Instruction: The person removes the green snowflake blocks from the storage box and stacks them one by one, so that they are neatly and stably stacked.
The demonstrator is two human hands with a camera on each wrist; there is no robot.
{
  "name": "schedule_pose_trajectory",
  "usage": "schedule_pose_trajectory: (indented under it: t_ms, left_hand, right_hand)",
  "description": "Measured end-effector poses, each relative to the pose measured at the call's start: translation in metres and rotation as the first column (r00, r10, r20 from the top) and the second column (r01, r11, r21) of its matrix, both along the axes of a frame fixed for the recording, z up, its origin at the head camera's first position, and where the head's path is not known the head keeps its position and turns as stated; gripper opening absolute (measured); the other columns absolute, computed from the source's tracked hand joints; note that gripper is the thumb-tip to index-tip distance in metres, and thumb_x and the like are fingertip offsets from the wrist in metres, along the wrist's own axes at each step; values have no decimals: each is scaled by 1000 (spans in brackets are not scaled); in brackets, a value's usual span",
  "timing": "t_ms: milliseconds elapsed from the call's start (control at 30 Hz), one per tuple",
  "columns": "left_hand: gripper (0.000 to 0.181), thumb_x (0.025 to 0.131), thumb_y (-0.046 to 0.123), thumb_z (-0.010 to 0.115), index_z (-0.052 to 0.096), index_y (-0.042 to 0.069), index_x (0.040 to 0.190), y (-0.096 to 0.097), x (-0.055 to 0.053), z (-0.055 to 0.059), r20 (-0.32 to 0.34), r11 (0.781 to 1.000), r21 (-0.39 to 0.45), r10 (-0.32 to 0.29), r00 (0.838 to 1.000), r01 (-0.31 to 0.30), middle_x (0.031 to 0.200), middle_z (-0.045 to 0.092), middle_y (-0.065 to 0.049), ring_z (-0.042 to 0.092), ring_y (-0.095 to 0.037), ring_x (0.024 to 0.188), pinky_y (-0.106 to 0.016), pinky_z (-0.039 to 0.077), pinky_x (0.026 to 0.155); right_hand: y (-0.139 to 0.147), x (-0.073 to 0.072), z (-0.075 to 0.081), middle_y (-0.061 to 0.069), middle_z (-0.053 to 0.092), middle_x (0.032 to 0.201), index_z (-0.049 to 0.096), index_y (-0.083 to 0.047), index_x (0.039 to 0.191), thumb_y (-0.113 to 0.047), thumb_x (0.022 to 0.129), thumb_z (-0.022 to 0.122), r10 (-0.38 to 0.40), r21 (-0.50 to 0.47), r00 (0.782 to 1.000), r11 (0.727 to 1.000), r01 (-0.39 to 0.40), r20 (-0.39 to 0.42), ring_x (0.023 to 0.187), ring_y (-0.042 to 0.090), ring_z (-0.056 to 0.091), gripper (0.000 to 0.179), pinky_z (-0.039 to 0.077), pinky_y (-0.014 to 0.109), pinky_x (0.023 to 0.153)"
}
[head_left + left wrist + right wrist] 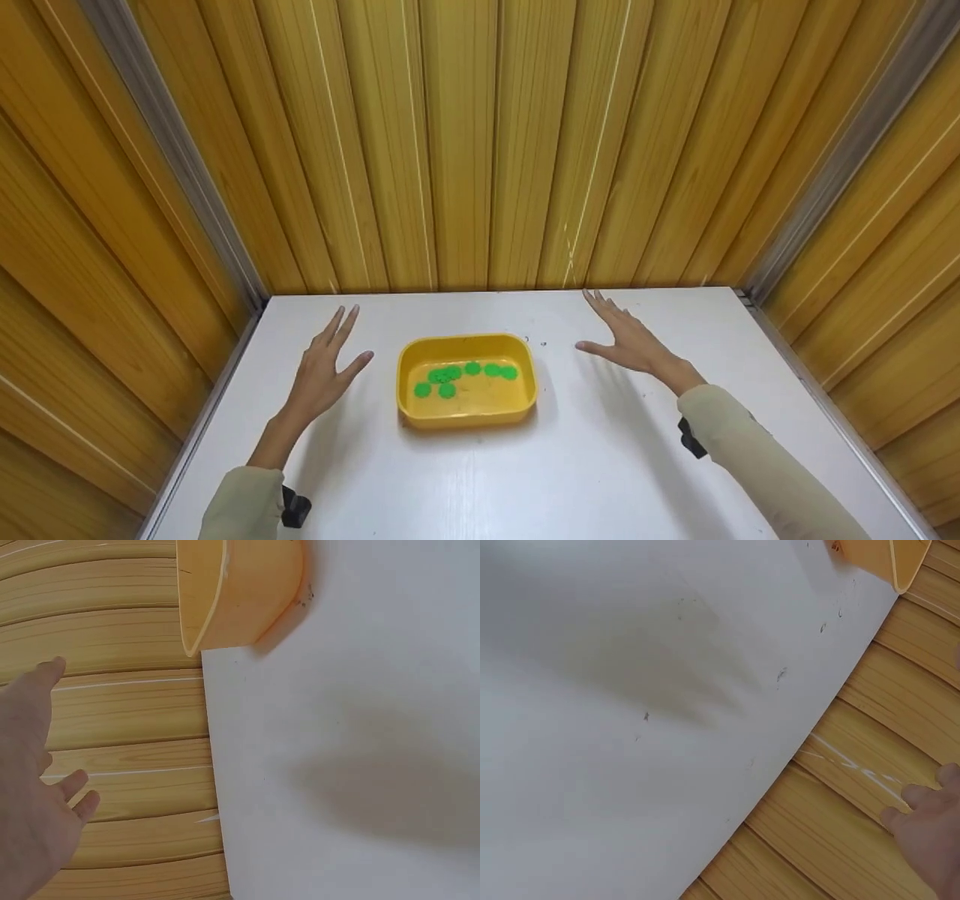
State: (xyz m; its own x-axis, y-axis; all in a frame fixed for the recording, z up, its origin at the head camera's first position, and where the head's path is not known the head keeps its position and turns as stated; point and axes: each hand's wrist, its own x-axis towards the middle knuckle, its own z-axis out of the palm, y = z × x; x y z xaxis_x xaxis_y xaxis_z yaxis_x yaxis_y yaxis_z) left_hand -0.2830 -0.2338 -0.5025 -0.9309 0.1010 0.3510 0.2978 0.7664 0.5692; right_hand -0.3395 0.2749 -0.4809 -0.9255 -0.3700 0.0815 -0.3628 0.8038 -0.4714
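A yellow rectangular tub (pixel 469 420) with rounded corners stands on the white table, and several small green scalloped discs (pixel 472 368) lie on its floor. Some of the discs overlap towards the left. To the left of the tub, my left hand (pixel 324 369) is held above the table with fingers extended and thumb apart, touching nothing. My right hand (pixel 634 339) hovers on the other side, its fingers stretched towards the back wall, also holding nothing. Part of the tub's outer wall (pixel 259 592) shows in the left wrist view; only a corner of it appears in the right wrist view.
The white table (pixel 472 487) ends at a wood-patterned panel wall (pixel 457 150) behind. Similar panels (pixel 75 225) rise at both sides, with grey metal posts (pixel 180 150) in the corners. Small dark marks (pixel 781 675) speckle the tabletop near the tub.
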Motion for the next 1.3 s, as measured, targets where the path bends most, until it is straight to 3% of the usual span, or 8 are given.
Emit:
schedule_pose_trajectory:
  t_ms: [167, 300, 467, 700, 1033, 1200, 1300]
  left_hand:
    - [75, 100, 34, 67, 28, 21, 163, 5, -2, -9, 74, 977, 213, -31, 997, 14, 168, 24, -18, 26, -48, 152, -73, 30, 117]
    - [71, 101, 33, 65, 30, 20, 162, 11, -3, -17, 108, 950, 311, -62, 992, 26, 165, 29, -19, 33, -45, 148, -68, 41, 112]
    - [67, 102, 34, 63, 33, 23, 161, 19, -3, -27, 179, 936, 353, -78, 981, 10, 161, 36, -18, 45, -41, 140, -61, 48, 109]
    - [67, 100, 36, 65, 37, 27, 160, 31, 0, -40, 285, 913, 405, -88, 954, -37, 154, 45, -20, 57, -38, 129, -54, 54, 103]
    - [65, 98, 38, 68, 42, 28, 157, 44, 11, -63, 426, 904, 418, -115, 897, -83, 156, 43, -18, 56, -33, 128, -54, 55, 100]
    - [66, 97, 41, 69, 44, 26, 156, 44, 15, -73, 479, 872, 474, -140, 867, -121, 156, 43, -17, 55, -33, 128, -46, 60, 93]
    - [65, 98, 39, 68, 44, 21, 156, 44, 17, -79, 477, 854, 509, -175, 861, -108, 155, 44, -19, 55, -32, 128, -44, 60, 94]
  right_hand:
    - [-13, -1, -2, 17, 31, 166, 18, -17, 165, -46, 95, 70, 13, -35, 1000, 999, -13, 16, 145, 45, 42, 92, 34, 69, 117]
    - [-24, -1, -3, 21, 44, 158, 24, -16, 164, -42, 96, 70, 49, -56, 999, 997, -48, 11, 131, 44, 58, 86, 45, 68, 108]
    - [-37, -2, -2, 25, 60, 142, 35, -13, 160, -39, 97, 69, 95, -75, 995, 993, -94, 9, 118, 41, 67, 76, 51, 65, 103]
    - [-57, -9, 1, 24, 68, 128, 50, -5, 149, -32, 99, 67, 158, -67, 987, 985, -156, 24, 106, 37, 71, 60, 60, 52, 92]
    - [-94, -17, -12, 21, 76, 107, 66, 3, 130, -29, 99, 67, 251, -36, 967, 968, -250, 42, 83, 24, 73, 44, 64, 36, 74]
    - [-118, -21, -18, 21, 75, 108, 64, 5, 132, -28, 99, 68, 274, -56, 955, 961, -269, 110, 81, 23, 74, 46, 63, 32, 74]
    - [-129, -21, -20, 22, 76, 107, 63, 5, 133, -27, 100, 67, 289, -66, 943, 957, -282, 164, 80, 30, 75, 46, 64, 35, 76]
